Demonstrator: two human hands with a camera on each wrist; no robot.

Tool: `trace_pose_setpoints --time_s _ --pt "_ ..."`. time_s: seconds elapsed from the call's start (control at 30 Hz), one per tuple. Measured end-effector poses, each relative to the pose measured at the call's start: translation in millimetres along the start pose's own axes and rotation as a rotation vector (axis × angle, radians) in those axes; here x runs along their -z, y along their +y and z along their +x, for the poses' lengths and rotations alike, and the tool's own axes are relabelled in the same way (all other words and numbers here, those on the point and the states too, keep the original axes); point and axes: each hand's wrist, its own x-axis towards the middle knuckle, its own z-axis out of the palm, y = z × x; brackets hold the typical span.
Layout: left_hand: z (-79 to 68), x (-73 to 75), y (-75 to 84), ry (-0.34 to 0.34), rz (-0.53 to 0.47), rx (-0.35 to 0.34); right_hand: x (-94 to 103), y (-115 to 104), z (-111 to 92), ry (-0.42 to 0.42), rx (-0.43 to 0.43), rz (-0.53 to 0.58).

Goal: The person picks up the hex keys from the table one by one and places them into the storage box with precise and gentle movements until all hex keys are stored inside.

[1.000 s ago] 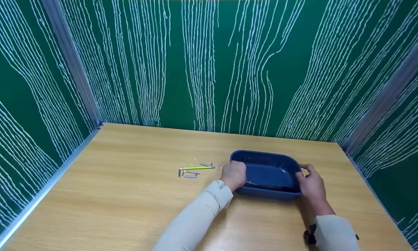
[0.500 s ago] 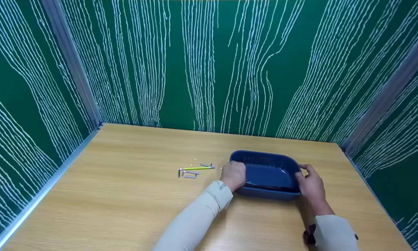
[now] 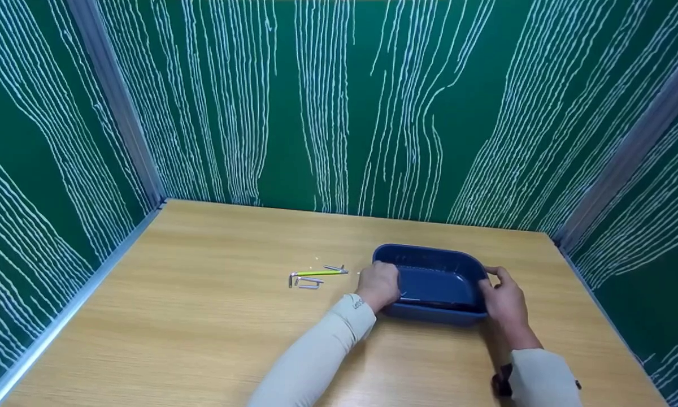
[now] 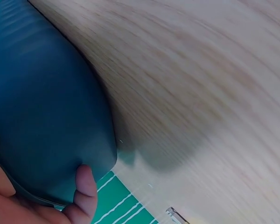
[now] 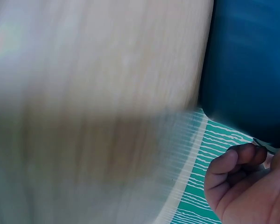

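Note:
A dark blue rectangular basin [image 3: 429,316] with rounded corners stands on the right part of the wooden table, and nothing shows inside it. My left hand [image 3: 379,285] grips its left rim, knuckles up and fingers curled over the edge. At the opposite end my right hand [image 3: 507,302] holds the right rim, thumb on the near side and fingers behind. The left wrist view has the basin's smooth outer wall [image 4: 51,102] with a fingertip [image 4: 86,179] against it. In the right wrist view, curled fingers [image 5: 224,168] sit at the rim below the basin's wall [image 5: 256,56].
Left of the basin lie several L-shaped hex keys [image 3: 311,285], one with a yellow-green sleeve [image 3: 319,273]. Small pale specks are scattered close by. Green panels [image 3: 282,113] with white wavy lines enclose the wooden table [image 3: 175,316] at the back and sides.

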Motion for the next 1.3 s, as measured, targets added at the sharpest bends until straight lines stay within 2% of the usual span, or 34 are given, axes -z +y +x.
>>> trace_pose_setpoints --time_s 0.2,0.3,0.47,0.57,0.73,0.83,1.0,1.17,1.3 --pt "-1.3 -3.0 -8.7 -0.002 -0.252 -0.03 -0.1 0.2 -0.8 0.028 0.022 -0.016" --pt "-3.0 -3.8 -14.0 0.027 -0.32 -0.072 -0.6 0.2 -0.9 0.055 0.052 -0.058" --pt "-5.4 -4.6 -21.9 0.109 -0.398 -0.169 0.4 0.0 -1.1 0.071 0.08 -0.087" --pt "-5.6 -5.4 -26.7 0.203 -0.436 -0.215 0.7 0.0 -1.2 0.051 0.072 -0.07" --pt "-5.5 -5.1 -35.5 0.333 -0.465 -0.267 1.2 -0.2 -1.6 0.012 0.048 -0.043" --pt "-5.3 -3.3 -42.0 0.377 -0.465 -0.288 1.8 -0.3 -1.7 0.011 0.047 -0.034" --pt "-4.3 0.1 -56.1 0.387 -0.441 -0.3 2.5 -0.3 -2.0 0.008 0.044 -0.026" --pt "-3.0 5.1 -71.0 0.394 -0.387 -0.265 1.8 0.8 -1.8 -0.002 0.032 -0.01" --pt "-2.4 11.9 -80.6 0.388 -0.319 -0.232 0.4 1.4 -2.4 0.021 0.045 -0.039"
